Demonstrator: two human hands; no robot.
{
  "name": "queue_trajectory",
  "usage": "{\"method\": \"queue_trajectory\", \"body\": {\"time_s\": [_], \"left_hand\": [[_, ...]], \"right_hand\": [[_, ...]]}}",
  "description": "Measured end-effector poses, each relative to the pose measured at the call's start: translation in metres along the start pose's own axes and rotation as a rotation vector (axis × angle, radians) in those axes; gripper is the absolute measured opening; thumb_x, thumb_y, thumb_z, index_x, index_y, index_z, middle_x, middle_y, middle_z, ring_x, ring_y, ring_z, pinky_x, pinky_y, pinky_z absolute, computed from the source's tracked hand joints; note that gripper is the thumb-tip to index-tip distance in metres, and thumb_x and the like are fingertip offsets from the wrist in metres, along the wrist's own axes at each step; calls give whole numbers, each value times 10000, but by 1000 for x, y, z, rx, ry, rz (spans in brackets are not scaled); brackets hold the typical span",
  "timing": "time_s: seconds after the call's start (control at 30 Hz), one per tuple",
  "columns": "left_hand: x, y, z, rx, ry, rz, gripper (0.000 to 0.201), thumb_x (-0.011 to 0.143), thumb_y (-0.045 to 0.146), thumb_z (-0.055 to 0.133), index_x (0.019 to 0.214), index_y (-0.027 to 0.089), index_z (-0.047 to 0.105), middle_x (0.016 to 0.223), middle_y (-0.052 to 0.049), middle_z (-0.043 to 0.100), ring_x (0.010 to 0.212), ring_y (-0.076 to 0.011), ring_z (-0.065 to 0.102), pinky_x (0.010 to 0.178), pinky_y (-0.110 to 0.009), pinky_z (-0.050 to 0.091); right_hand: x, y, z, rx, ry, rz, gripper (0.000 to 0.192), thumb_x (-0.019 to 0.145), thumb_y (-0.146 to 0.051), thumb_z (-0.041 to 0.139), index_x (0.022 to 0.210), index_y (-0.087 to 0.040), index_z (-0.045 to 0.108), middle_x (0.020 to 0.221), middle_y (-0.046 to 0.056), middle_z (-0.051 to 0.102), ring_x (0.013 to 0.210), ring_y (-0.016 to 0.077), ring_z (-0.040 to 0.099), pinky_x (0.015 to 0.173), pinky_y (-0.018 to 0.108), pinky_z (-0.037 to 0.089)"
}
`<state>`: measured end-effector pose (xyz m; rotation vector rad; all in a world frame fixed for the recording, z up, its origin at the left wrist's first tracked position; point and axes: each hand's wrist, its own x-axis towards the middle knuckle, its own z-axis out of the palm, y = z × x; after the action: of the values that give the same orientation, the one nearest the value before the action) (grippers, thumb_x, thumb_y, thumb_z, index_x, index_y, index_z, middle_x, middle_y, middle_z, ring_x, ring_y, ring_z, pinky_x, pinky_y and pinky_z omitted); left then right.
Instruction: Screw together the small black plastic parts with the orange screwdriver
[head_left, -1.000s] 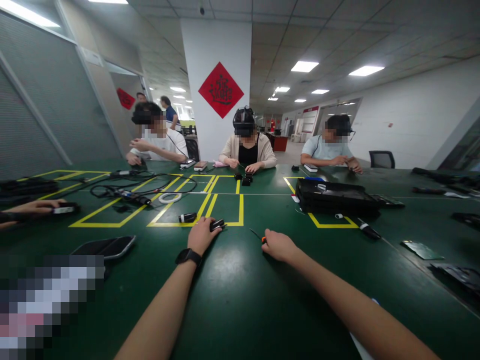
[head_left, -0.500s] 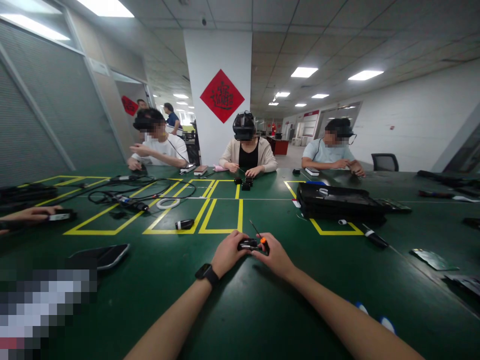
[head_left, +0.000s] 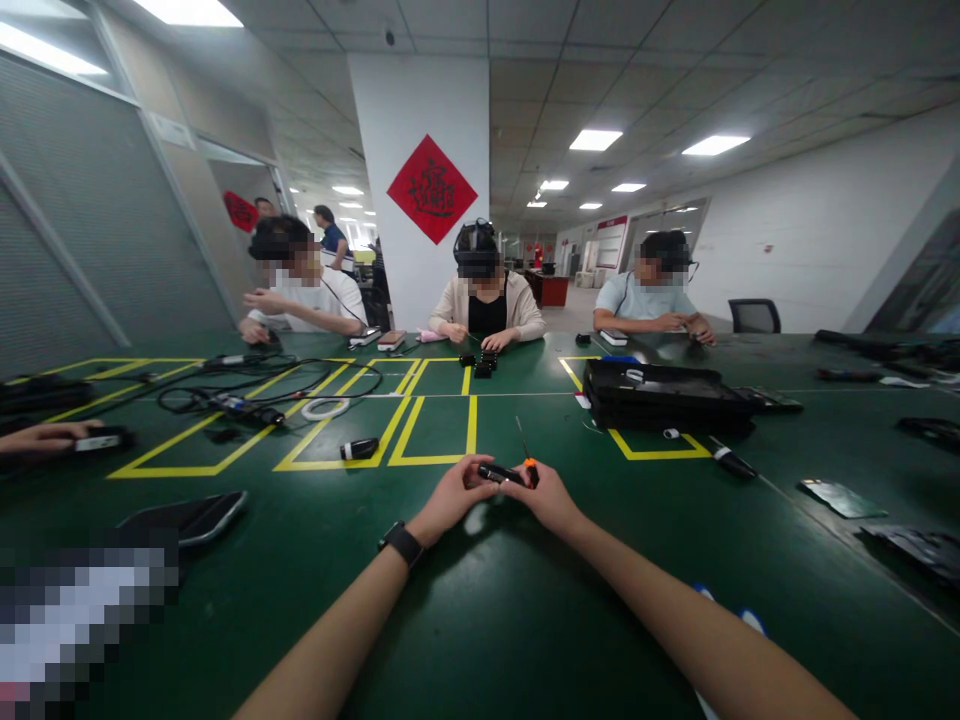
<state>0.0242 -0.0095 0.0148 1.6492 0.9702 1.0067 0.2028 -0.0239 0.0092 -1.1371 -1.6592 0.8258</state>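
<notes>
Both hands on small black device [head_left: 496,472], just below yellow tape box [head_left: 433,430].
Left hand [head_left: 450,497] grips device; right hand [head_left: 546,495] holds orange-tipped screwdriver [head_left: 526,454].

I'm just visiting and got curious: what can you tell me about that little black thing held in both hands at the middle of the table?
The small black device is an elongated, dark, glossy piece that looks like plastic. It lies roughly level just above the green table, gripped by the left hand at one end and the right hand at the other. The right hand also holds a thin screwdriver with an orange collar beside it. Finer detail is too small to tell.
</notes>
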Motion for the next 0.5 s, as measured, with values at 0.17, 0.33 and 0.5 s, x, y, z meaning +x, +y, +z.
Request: {"method": "queue_trajectory", "body": {"time_s": [0.17,0.33,0.5], "left_hand": [[-4,6,20,-217,19,-71,450,821,495,379,1077,157,532,1036,-83,600,954,-174,555,848,-311,429],[-6,0,37,-156,205,-54,425,801,514,389,968,158,550,896,-51,617,865,-176,561,810,-314,439],[4,-11,22,-417,252,-121,349,796,455,400,871,141,532,762,-41,606,692,-148,586,690,-295,480]], "right_hand": [[0,2,5,104,70,6,364,612,-387,675,598,-194,367,737,-8,570,657,130,499,641,263,388],[-9,-1,13,15,-13,41,340,580,-417,693,629,-189,445,581,-44,502,523,105,450,506,227,366],[-6,-7,6,327,-215,244,355,796,-514,358,711,-182,449,548,-28,537,310,65,376,308,187,246]]}}
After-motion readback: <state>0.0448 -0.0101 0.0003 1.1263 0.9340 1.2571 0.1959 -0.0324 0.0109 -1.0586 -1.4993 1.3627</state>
